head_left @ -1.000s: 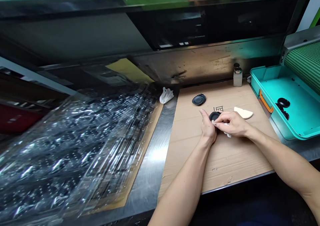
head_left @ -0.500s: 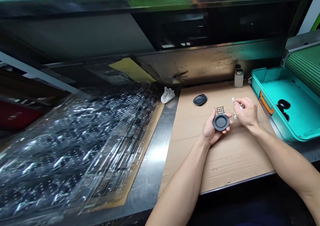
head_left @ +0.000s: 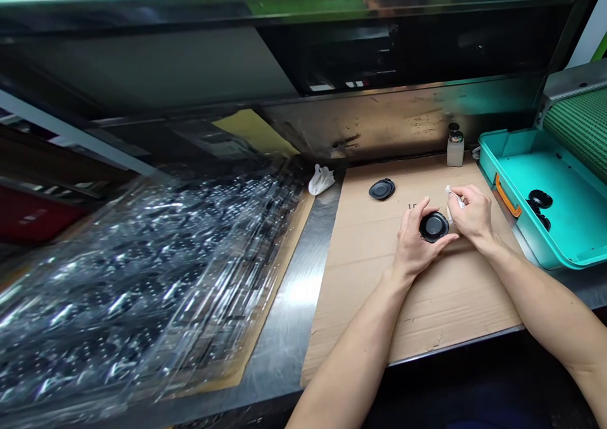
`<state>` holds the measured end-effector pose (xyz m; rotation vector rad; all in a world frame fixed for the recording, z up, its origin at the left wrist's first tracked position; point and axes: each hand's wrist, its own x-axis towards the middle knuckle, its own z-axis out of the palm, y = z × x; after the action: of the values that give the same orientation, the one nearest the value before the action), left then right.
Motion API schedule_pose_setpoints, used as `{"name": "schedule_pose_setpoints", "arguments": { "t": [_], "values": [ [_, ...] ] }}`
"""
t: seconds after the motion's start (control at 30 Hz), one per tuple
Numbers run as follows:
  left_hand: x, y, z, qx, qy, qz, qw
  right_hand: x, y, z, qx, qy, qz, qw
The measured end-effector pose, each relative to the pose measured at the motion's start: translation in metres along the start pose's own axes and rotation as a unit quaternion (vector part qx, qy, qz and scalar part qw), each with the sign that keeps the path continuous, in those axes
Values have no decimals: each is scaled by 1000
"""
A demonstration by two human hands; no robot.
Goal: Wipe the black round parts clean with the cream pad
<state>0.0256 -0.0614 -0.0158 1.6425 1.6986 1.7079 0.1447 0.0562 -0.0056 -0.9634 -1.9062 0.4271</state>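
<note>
Between the thumb and fingers of my left hand [head_left: 413, 242] is a round black plastic part [head_left: 434, 226], its glossy side facing up. My right hand [head_left: 472, 217] is closed on a crumpled white cloth [head_left: 449, 192], which pokes out past the fingertips just right of the part. Beyond my left hand, another black plastic part [head_left: 382, 188] lies on the cardboard sheet [head_left: 351, 271]. Near the back edge of the cardboard stands a small whitish bottle [head_left: 455, 150] with a metallic top.
To the right sits a teal bin [head_left: 535, 236] with an orange latch and several black parts [head_left: 540, 198] inside. On the left, clear plastic trays [head_left: 142, 277] of dark parts are stacked. A white crumpled cloth [head_left: 321, 180] lies on the metal bench [head_left: 289, 309]. A metal shelf spans overhead.
My left hand has turned the black part over, from its matte side to its glossy side, and moved slightly right. The right hand still grips the white cloth, almost in place.
</note>
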Motion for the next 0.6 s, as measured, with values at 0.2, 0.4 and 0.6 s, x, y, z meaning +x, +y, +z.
{"name": "schedule_pose_setpoints", "arguments": {
  "t": [0.2, 0.4, 0.6],
  "values": [
    [-1, -5, 0, 50, 9, 46, 998, 0, 2, 2, -3, 1, -10, 1000],
    [-2, -11, 2, 86, 12, 90, 992, 0, 5, 4, 12, 23, -16, 1000],
    [-1, -8, 1, 106, 26, 112, 988, 1, 4, 2, -5, 17, -20, 1000]
  ]
}}
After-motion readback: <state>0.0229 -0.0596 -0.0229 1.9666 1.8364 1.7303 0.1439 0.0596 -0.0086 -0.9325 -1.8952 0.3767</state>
